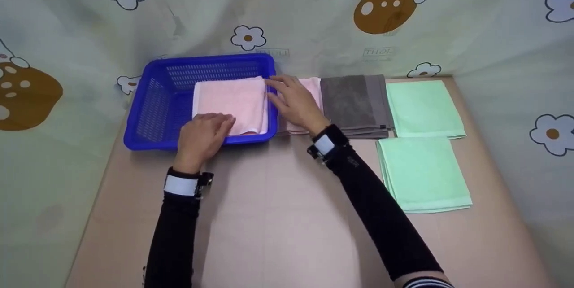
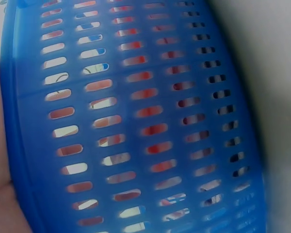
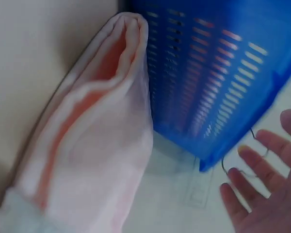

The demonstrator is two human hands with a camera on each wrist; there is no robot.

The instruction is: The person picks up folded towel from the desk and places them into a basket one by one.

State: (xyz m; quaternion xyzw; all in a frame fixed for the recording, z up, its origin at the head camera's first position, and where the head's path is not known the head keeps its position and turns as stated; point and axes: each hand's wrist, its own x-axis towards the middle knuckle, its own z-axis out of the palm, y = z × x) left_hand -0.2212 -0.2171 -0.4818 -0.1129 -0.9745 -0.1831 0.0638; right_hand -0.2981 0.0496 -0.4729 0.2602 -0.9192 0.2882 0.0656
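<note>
A folded pink towel (image 1: 233, 99) lies in the right part of the blue plastic basket (image 1: 154, 61). My left hand (image 1: 202, 137) reaches over the front rim and rests on the towel's front left corner; its fingertips are hidden. Only part of the left palm (image 2: 2, 170) shows beside the rim in the left wrist view. My right hand (image 1: 296, 102) is at the basket's right rim, over a second folded pink towel (image 1: 311, 88) outside it. In the right wrist view, the right fingers (image 3: 262, 170) are spread and hold nothing.
Right of the pink towel outside lies a folded grey towel (image 1: 347, 99). Two folded green towels, a back one (image 1: 423, 106) and a front one (image 1: 423, 173), lie farther right on the table (image 1: 278, 216). A patterned curtain (image 1: 305, 19) hangs behind and around the table.
</note>
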